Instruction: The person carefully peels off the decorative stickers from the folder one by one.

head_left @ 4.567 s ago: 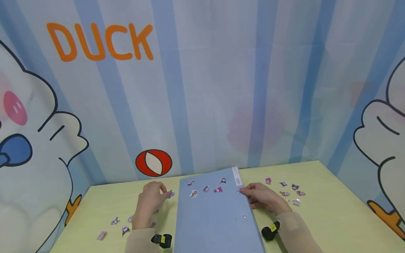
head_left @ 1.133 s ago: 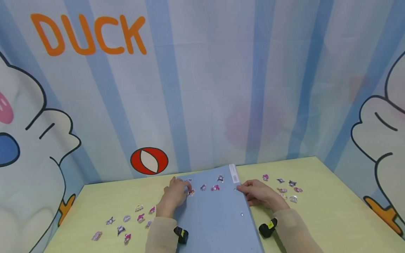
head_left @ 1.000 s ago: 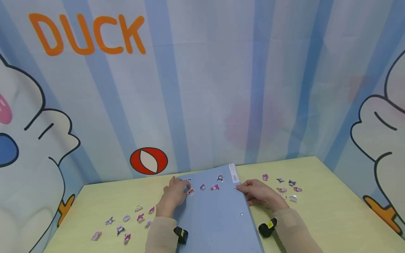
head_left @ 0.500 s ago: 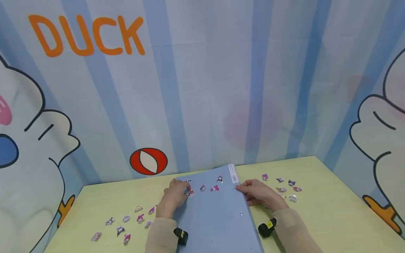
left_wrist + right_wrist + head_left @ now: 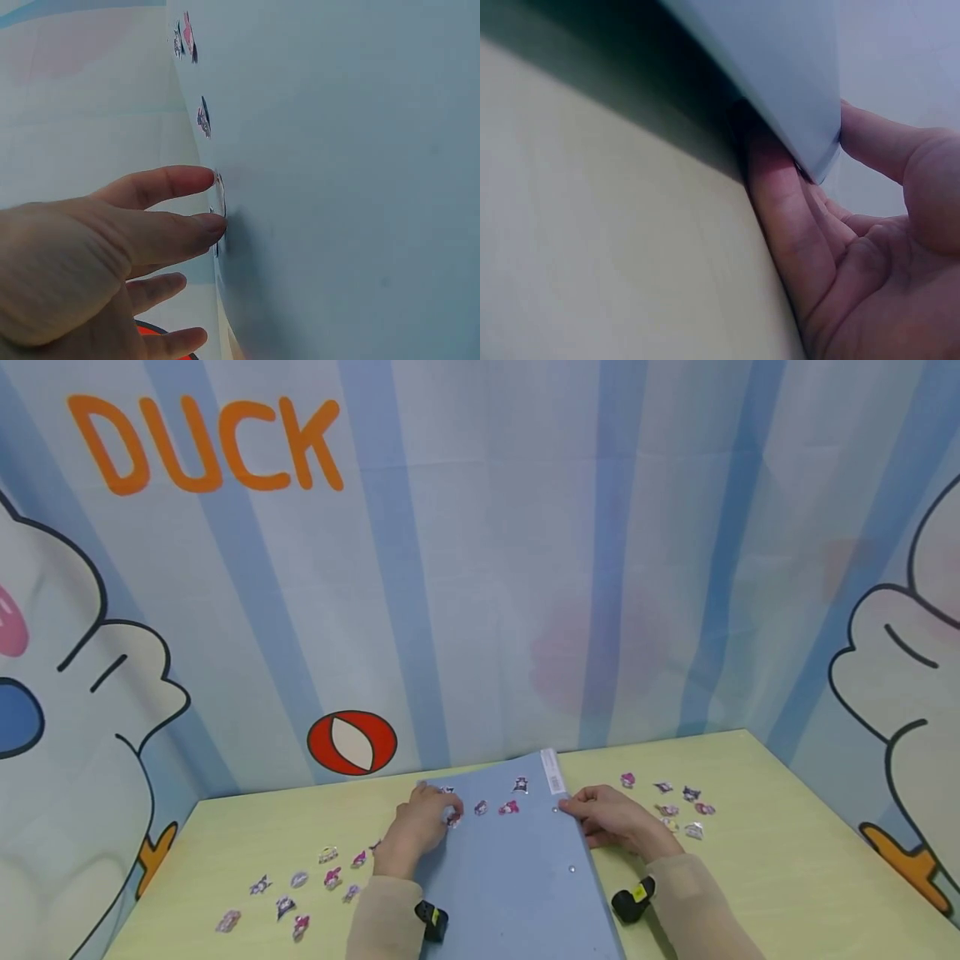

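Observation:
A light blue folder with two small snaps and a barcode label stands tilted at the middle of the table. Several small cartoon stickers lie along its upper part, among them a pink one. The left hand is over the folder's upper left, thumb and index fingertips touching a sticker there; its other fingers are spread and loose. The right hand grips the folder's right edge, thumb on the front and fingers behind, as the right wrist view shows. The fingers partly cover the leftmost stickers.
More loose stickers are scattered on the pale yellow table left of the folder. Another group of stickers lies beyond the right hand. A striped cartoon curtain hangs behind the table. Each wrist wears a small black camera.
The left hand, first holding a purple sticker left of the folder, has moved right onto its upper left, then shifted slightly. The right hand keeps its grip.

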A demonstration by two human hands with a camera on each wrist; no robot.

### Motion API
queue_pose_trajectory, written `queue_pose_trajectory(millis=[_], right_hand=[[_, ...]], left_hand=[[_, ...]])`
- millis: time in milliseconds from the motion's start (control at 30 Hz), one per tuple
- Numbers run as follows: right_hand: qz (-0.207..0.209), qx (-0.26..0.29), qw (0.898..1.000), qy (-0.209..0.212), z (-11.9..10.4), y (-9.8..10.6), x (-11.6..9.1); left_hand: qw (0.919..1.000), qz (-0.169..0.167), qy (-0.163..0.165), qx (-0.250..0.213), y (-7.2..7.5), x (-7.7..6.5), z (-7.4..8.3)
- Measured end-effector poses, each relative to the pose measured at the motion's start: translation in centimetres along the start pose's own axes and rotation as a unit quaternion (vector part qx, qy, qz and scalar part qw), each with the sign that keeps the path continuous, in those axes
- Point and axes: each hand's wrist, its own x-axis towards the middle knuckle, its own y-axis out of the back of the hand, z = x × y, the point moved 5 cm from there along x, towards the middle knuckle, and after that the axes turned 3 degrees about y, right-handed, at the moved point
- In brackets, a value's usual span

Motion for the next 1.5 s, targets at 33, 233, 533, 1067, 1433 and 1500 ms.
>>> queue_pose_trajectory(millis=[33, 233, 533, 1067, 1433, 1500], right_hand=[[0.0, 0.0, 1.0, 0.0, 0.01, -0.01, -0.01], [0.0, 0.001, 1.0, -0.002, -0.07, -0.01, -0.09], [0.002, -0.001, 1.0, -0.001, -0.05, -0.01, -0.11], [-0.003, 0.009, 1.0, 0.0, 0.05, 0.08, 0.02], [0.005, 0.0, 1.0, -0.004, -0.03, 0.08, -0.07], [0.006, -0.002, 1.0, -0.005, -0.06, 0.08, -0.09]], left_hand=[[1.0, 0.0, -0.004, 0.005, 0.0, -0.02, 0.08], [0.9997, 0.001, -0.011, 0.023, -0.08, 0.01, 0.22], [0.9996, 0.004, -0.023, 0.019, -0.15, 0.24, 0.01], [0.9977, 0.033, -0.042, 0.042, -0.16, -0.08, -0.18], [0.9972, 0.021, -0.052, 0.051, -0.25, 0.03, -0.16], [0.9963, 0.026, -0.056, 0.06, -0.17, 0.03, -0.16]])
